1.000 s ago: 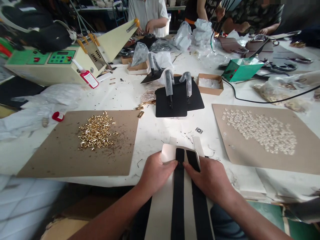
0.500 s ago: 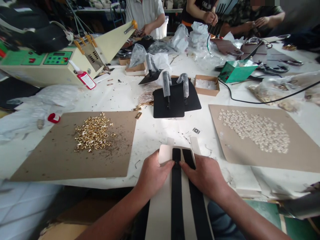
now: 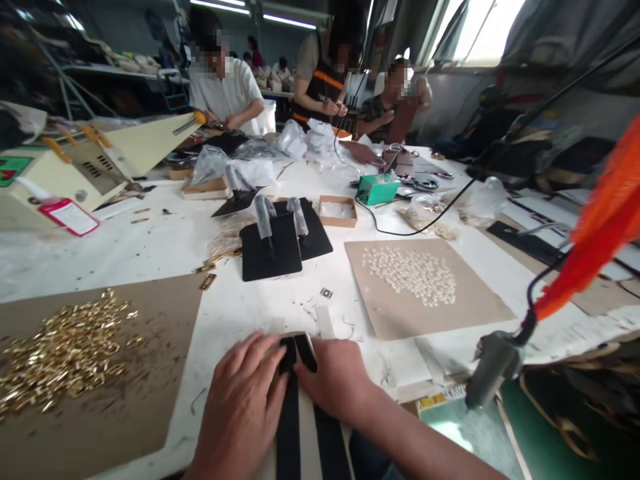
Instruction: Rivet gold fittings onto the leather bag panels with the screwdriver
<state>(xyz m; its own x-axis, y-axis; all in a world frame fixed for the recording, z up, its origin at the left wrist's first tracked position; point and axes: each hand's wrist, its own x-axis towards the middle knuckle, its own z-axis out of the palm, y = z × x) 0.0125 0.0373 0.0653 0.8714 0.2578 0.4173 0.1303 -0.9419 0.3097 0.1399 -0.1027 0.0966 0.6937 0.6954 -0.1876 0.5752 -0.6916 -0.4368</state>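
Gripping right hand (image 3: pixel 337 377): striped panel (image 3: pixel 307 427), six o'clock
Left hand (image 3: pixel 245 393): fingers outstretched across it
Gold pieces (image 3: pixel 75 340): eight o'clock

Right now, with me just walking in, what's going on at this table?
Someone is handling a long pale piece with black strips at the near edge of the white table. The right hand grips its right edge, and the left hand lies over its left side. Gold-coloured metal parts lie heaped to the left, small pale pieces are spread to the right, and black panels rest beyond the hands. Co-workers are across the table.
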